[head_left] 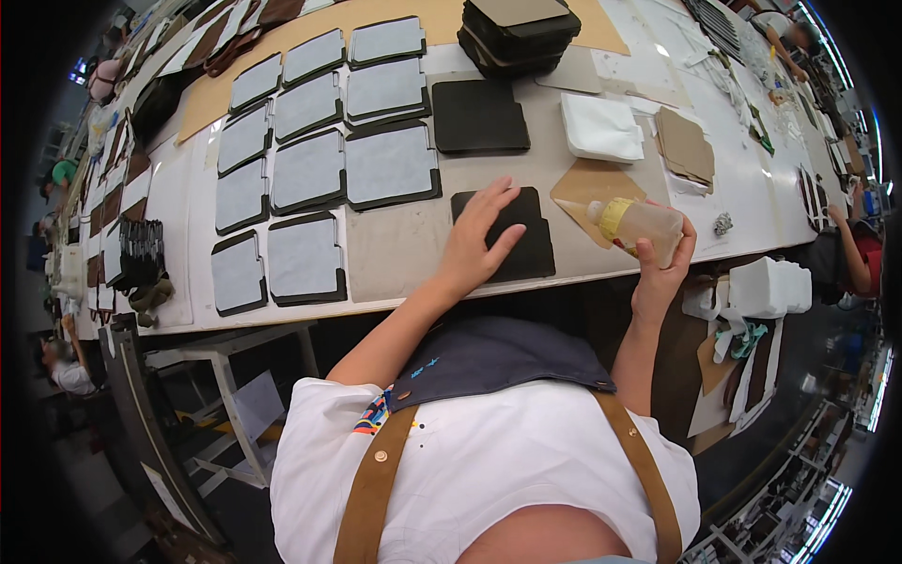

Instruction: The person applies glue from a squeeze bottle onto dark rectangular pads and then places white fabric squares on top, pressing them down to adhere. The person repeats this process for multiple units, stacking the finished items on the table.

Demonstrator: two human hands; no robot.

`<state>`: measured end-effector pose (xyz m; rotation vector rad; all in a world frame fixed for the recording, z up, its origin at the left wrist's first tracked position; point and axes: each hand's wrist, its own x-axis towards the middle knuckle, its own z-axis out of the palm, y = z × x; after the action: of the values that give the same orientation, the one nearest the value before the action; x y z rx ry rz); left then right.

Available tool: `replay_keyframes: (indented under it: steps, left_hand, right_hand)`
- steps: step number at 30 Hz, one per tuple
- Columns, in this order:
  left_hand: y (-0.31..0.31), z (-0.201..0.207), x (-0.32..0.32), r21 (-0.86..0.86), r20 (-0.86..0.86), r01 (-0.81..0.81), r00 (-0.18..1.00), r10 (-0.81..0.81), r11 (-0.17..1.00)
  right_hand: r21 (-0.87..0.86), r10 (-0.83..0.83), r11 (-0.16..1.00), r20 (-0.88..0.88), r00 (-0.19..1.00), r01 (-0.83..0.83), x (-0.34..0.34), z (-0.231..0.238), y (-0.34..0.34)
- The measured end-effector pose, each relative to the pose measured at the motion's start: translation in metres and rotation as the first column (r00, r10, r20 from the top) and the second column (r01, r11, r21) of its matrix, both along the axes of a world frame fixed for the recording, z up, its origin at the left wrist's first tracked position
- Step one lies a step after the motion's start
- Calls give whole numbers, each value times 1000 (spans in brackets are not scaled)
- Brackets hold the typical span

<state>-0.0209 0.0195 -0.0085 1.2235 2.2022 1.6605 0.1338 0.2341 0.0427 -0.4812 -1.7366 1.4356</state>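
My left hand (476, 235) rests with its fingers spread on a black tabbed panel (524, 246) near the table's front edge. In my right hand (663, 282) is a clear plastic bottle (656, 231) with a yellow band near its neck, tilted with its narrow end toward the left. A brown sheet (587, 188) lies beneath the bottle's tip. Farther back sits a second black panel (479, 117). Rows of black panels faced with light grey sheets (305, 174) cover the table to my left.
A tall stack of dark panels (519, 42) stands at the back. White sheets (601, 127) and brown card pieces (686, 148) are piled on the right. White bundles (770, 287) hang below the table's right edge. Other people are at both sides.
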Motion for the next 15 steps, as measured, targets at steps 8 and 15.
replay_keyframes:
  steps: [8,15]
  left_hand:
    - [-67,0,2,78,24,-350,937,349,934]
    - [-74,-1,12,94,256,-307,927,275,947]
  right_hand:
    - [-12,-110,994,51,993,111,-6,-24,-12]
    - [-48,-138,989,50,989,140,-7,-28,-18]
